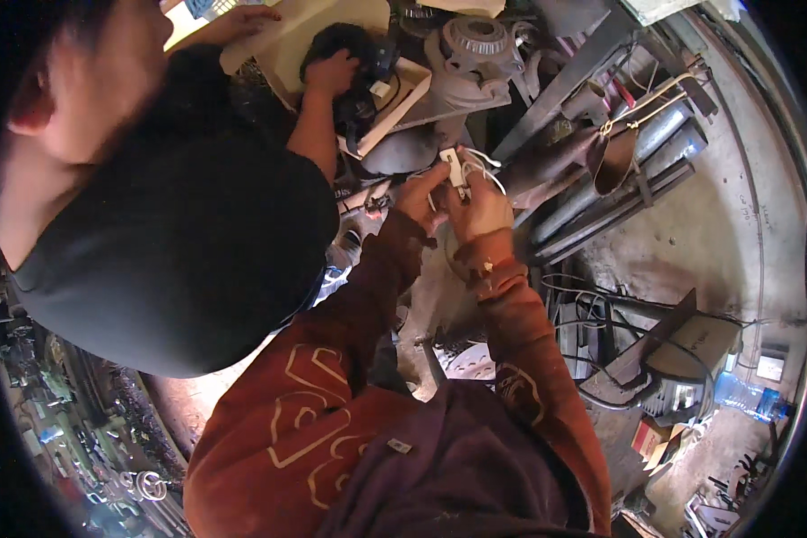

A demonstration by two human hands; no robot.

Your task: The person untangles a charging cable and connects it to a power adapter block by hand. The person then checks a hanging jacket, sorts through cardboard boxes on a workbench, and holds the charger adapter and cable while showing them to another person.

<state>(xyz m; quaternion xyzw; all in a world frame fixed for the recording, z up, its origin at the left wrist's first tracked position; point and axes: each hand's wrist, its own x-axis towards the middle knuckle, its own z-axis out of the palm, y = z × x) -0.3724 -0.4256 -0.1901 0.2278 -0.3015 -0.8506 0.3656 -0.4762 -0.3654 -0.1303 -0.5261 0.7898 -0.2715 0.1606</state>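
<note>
Both of my hands meet in front of me around a small white plastic device (454, 167), a narrow box shape with a dark slot. My left hand (417, 203) pinches it from the left. Around its right and lower side close the fingers of my right hand (484, 208). A thin white cable (484, 159) loops out beside the device, over my right fingers. What the cable joins to is hidden. Just beyond my hands stands a cardboard box (412, 100) with black gear (354, 108) inside.
At my left a person in a black shirt (179, 242) leans in, one hand (334, 72) in the box. A large metal gear housing (477, 54) sits at the back. Metal pipes (646, 152) lie to the right. Lower right are black cables (592, 359) and a blue water bottle (749, 397).
</note>
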